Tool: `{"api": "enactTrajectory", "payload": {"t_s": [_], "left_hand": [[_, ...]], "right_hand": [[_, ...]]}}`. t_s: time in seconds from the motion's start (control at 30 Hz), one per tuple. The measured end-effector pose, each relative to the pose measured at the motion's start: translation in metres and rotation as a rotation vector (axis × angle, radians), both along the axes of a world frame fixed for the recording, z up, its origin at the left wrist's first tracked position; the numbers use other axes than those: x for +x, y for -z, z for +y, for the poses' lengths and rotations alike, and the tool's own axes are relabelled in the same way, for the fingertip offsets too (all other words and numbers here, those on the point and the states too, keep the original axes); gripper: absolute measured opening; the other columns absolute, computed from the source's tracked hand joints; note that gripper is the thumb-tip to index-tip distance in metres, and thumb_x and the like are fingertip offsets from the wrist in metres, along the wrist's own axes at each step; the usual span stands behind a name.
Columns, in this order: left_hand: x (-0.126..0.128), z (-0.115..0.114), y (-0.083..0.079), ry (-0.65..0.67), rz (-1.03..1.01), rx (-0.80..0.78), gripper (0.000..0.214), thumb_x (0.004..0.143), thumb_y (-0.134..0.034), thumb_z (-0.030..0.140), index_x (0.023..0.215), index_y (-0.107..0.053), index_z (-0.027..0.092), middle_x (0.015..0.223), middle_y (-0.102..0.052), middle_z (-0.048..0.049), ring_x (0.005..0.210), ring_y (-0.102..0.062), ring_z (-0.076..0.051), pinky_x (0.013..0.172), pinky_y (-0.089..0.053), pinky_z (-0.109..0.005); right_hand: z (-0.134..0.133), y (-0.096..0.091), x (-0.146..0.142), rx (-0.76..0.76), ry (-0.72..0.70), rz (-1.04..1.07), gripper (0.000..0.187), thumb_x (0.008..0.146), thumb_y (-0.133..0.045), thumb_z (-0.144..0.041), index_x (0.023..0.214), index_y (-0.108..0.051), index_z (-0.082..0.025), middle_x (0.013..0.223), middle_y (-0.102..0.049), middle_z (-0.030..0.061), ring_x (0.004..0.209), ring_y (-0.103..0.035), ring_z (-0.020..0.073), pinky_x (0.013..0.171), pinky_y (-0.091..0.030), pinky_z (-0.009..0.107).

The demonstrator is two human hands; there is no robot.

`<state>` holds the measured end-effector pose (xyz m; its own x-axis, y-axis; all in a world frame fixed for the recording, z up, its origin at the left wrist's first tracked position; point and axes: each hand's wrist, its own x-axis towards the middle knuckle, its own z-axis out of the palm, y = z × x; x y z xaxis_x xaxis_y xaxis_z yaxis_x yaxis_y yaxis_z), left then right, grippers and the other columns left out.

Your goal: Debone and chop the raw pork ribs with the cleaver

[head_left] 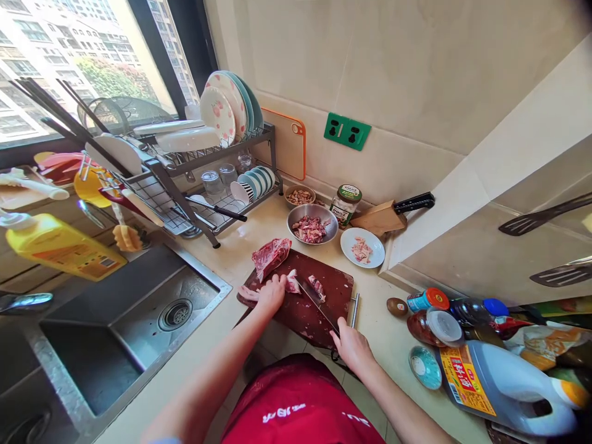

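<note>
A dark red cutting board (319,314) lies on the counter in front of me. My left hand (272,293) presses down on a strip of raw meat (292,282) near the board's left side. My right hand (352,346) is closed round the handle of a knife (317,303), whose blade reaches up to the meat beside my left fingers. A cut piece (317,286) lies just right of the blade. A bigger slab of raw meat (271,255) rests on the board's far left corner.
A steel bowl of cut meat (312,224), a white plate with scraps (363,248), a small bowl (300,196), a jar (345,205) and a knife block (383,217) stand behind the board. Sink (134,320) and dish rack (194,179) at left; bottles (499,376) crowd the right.
</note>
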<state>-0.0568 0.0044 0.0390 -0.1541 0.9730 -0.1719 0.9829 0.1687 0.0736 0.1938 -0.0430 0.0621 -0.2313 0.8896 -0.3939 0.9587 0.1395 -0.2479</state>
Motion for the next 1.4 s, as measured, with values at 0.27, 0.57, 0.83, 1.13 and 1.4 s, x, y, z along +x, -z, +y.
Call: {"api": "enactTrajectory", "payload": {"t_s": [0.27, 0.57, 0.83, 1.13, 1.4], "left_hand": [[0.048, 0.011, -0.012, 0.066, -0.362, 0.089, 0.024, 0.082, -0.047, 0.033, 0.099, -0.049, 0.016, 0.1, -0.057, -0.0128, 0.096, -0.053, -0.025, 0.082, -0.039, -0.034], [0.106, 0.039, 0.005, -0.269, -0.46, -0.001, 0.037, 0.076, -0.051, 0.031, 0.107, -0.05, 0.011, 0.104, -0.059, -0.0186, 0.097, -0.057, -0.027, 0.082, -0.04, -0.034], [0.068, 0.008, -0.01, -0.25, -1.291, -0.077, 0.017, 0.075, -0.05, 0.03, 0.084, -0.054, 0.015, 0.078, -0.065, -0.0042, 0.079, -0.06, -0.017, 0.07, -0.045, -0.027], [0.013, -0.086, -0.047, -0.452, -1.992, 0.076, 0.026, 0.071, -0.062, 0.03, 0.091, -0.056, 0.015, 0.083, -0.066, -0.0071, 0.073, -0.064, -0.018, 0.068, -0.047, -0.029], [-0.1, -0.19, -0.062, -0.805, -2.225, 0.541, 0.035, 0.076, -0.06, 0.022, 0.11, -0.053, 0.017, 0.099, -0.065, -0.0096, 0.086, -0.064, -0.019, 0.085, -0.047, -0.036]], "right_hand": [[-0.017, 0.005, 0.044, 0.203, 0.224, 0.22, 0.031, 0.088, -0.028, -0.047, 0.088, -0.046, -0.022, 0.067, -0.065, 0.0033, 0.061, -0.063, 0.0191, 0.052, -0.038, 0.024], [-0.009, 0.038, 0.037, 0.183, 0.3, 0.135, 0.025, 0.085, -0.037, -0.032, 0.103, -0.047, -0.017, 0.096, -0.066, 0.0096, 0.085, -0.064, 0.0214, 0.066, -0.044, 0.027], [0.009, 0.038, 0.037, 0.262, 0.105, 0.278, 0.033, 0.082, -0.045, -0.034, 0.106, -0.053, -0.013, 0.1, -0.062, 0.0151, 0.096, -0.057, 0.0269, 0.084, -0.043, 0.038], [0.035, -0.017, -0.071, -0.325, 0.07, 1.117, 0.045, 0.077, -0.051, -0.048, 0.111, -0.052, -0.017, 0.113, -0.059, 0.0108, 0.102, -0.056, 0.0199, 0.085, -0.047, 0.032], [-0.032, -0.032, -0.224, -0.806, -0.043, 1.178, 0.041, 0.07, -0.061, -0.049, 0.097, -0.061, -0.017, 0.095, -0.067, 0.008, 0.086, -0.062, 0.0177, 0.077, -0.049, 0.033]]}}
